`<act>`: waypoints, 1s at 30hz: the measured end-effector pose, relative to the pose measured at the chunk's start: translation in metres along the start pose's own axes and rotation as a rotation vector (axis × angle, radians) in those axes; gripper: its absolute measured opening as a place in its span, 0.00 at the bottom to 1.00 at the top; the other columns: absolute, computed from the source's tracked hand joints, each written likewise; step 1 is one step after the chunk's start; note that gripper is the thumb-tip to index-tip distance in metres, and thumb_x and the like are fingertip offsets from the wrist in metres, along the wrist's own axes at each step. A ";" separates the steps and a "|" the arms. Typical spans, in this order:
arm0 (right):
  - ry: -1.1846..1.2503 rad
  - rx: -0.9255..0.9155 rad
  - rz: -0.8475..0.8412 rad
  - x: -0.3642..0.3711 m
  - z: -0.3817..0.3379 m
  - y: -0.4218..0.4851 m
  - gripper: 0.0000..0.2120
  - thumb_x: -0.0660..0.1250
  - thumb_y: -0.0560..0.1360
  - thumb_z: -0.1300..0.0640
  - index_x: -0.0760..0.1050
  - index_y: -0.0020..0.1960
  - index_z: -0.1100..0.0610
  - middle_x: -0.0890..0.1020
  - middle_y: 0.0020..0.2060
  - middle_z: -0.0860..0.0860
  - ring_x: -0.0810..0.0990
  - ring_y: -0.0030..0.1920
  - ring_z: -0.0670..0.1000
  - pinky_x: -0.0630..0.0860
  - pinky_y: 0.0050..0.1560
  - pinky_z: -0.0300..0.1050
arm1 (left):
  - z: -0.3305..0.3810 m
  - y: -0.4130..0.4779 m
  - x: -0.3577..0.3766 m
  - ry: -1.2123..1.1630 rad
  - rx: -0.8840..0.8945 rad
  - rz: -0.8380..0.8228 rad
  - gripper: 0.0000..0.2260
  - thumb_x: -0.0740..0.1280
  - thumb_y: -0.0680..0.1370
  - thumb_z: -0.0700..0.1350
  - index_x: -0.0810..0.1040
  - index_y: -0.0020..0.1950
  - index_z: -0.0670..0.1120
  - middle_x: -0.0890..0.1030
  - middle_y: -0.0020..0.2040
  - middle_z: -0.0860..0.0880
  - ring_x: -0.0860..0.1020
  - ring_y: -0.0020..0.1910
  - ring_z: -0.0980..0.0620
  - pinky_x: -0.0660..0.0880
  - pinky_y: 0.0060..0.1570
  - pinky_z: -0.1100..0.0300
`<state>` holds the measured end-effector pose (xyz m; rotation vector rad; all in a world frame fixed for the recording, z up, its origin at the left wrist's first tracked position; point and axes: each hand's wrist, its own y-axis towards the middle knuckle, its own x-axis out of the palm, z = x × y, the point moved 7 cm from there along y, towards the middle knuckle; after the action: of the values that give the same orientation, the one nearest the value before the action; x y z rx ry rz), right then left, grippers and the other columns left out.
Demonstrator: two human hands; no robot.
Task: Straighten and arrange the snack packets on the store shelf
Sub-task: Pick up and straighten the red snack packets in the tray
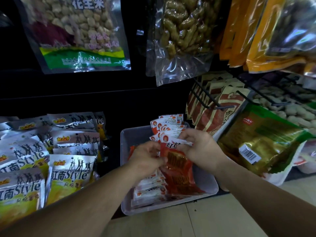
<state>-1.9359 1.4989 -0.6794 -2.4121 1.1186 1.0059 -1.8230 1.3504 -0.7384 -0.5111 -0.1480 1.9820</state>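
Both hands work over a grey plastic tub (214, 184) on the low shelf, dead ahead of the person. A row of red packets (168, 129) stands on edge in the back half of the tub, white tops up, fanned one behind another, so the row runs front to back. The long axis of each is roughly vertical, leaning slightly away.

The front packet (177, 162) sits between the two hands, face toward the camera. The left hand (147, 156) has its fingers curled and pinches the packet's left edge. The right hand (200, 147) is curled over the upper right corner, thumb side on the white top strip. It may also be catching the packets just behind, which is hard to tell. Neither hand is spread, and both have a narrow grip on the plastic. They reach about equally far, with the right a touch higher and further back.

More flat packets (150, 187) lie in the tub's front half under the left wrist, tops pointing left, across the line of the standing row. Judged next: square the held packet against the row, then stand the flat ones up. The left hand is nearer those.

Silver packets (71, 170) are stacked left of the tub and green-gold bags (266, 139) right of it. Brown bags (220, 108) hang on hooks behind.
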 end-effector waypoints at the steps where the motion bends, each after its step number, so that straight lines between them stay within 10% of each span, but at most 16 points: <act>1: 0.098 0.010 0.039 -0.007 -0.005 -0.003 0.10 0.76 0.76 0.58 0.75 0.46 0.47 0.84 0.42 0.48 0.82 0.45 0.49 0.81 0.45 0.50 | 0.005 -0.002 -0.004 -0.019 0.015 0.021 0.08 0.77 0.74 0.36 0.81 0.47 0.47 0.86 0.47 0.46 0.84 0.44 0.53 0.81 0.43 0.62; 5: 0.457 0.104 0.192 -0.028 -0.005 -0.013 0.18 0.78 0.73 0.65 0.68 0.47 0.53 0.78 0.42 0.55 0.80 0.42 0.48 0.79 0.42 0.47 | 0.025 -0.014 -0.017 -0.151 0.029 0.022 0.05 0.73 0.79 0.39 0.77 0.48 0.44 0.87 0.43 0.46 0.85 0.41 0.50 0.82 0.38 0.57; 11: 0.912 0.304 -0.058 -0.017 -0.007 -0.025 0.13 0.68 0.78 0.71 0.81 0.54 0.54 0.86 0.54 0.58 0.86 0.53 0.60 0.84 0.44 0.50 | 0.053 -0.031 -0.010 -0.199 0.075 -0.056 0.12 0.71 0.78 0.33 0.71 0.48 0.46 0.86 0.44 0.45 0.84 0.41 0.47 0.82 0.40 0.49; 21: 0.938 0.365 -0.217 -0.006 -0.006 -0.024 0.29 0.67 0.77 0.74 0.75 0.72 0.50 0.85 0.60 0.57 0.84 0.60 0.59 0.80 0.62 0.61 | 0.057 -0.040 -0.006 -0.274 0.063 -0.228 0.29 0.71 0.79 0.33 0.72 0.73 0.59 0.85 0.59 0.52 0.84 0.59 0.50 0.80 0.60 0.44; 26: 0.982 0.332 -0.107 -0.009 -0.005 -0.020 0.27 0.68 0.78 0.72 0.79 0.68 0.46 0.86 0.57 0.56 0.85 0.58 0.60 0.81 0.60 0.65 | 0.055 -0.048 -0.002 -0.211 0.041 -0.290 0.28 0.74 0.75 0.31 0.77 0.70 0.53 0.86 0.56 0.49 0.86 0.53 0.50 0.83 0.46 0.54; 30: 0.920 0.315 -0.342 -0.004 -0.012 -0.026 0.27 0.71 0.72 0.73 0.80 0.68 0.54 0.85 0.59 0.57 0.84 0.61 0.59 0.82 0.60 0.60 | 0.056 -0.043 -0.019 -0.262 0.058 -0.162 0.29 0.72 0.76 0.30 0.76 0.71 0.56 0.85 0.56 0.52 0.85 0.54 0.53 0.84 0.50 0.54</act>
<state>-1.9121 1.5119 -0.6685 -2.6705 0.9219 -0.4263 -1.8038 1.3601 -0.6691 -0.1931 -0.2857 1.8808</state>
